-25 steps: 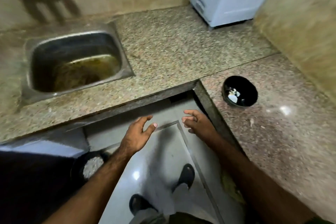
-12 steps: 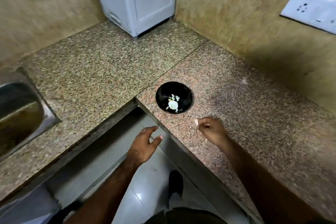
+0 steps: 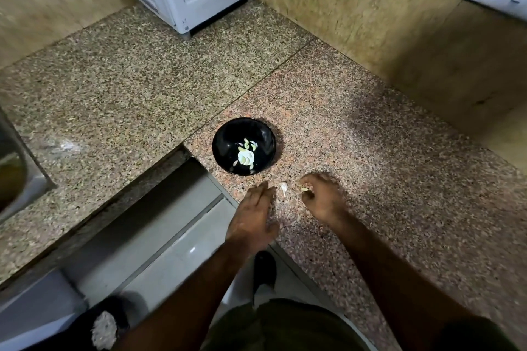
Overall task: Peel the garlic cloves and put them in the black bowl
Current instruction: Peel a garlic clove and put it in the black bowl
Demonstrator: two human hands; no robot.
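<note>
A garlic clove (image 3: 283, 188), apparently unpeeled, lies on the granite counter (image 3: 385, 179) a little below the centre of the frame, in the gap between the two hands. Its long axis runs roughly up and down the frame, fat end toward the black bowl (image 3: 244, 146) and thin tail toward the counter's near edge.

The left hand (image 3: 254, 215) comes in from the lower left with its fingers straight and close together, holding nothing; its fingertips are just beside the clove on the clove's left, and whether they touch it is hard to tell. The right hand (image 3: 320, 196) sits to the clove's right, fingers curled, pinching a small pale piece (image 3: 304, 188) that looks like another clove or a bit of skin; blur hides which. That hand stands a little further from the loose clove.

The bowl stands just above the hands with several peeled pale cloves (image 3: 245, 156) in its bottom. The left hand looks better placed to take the loose clove.
</note>
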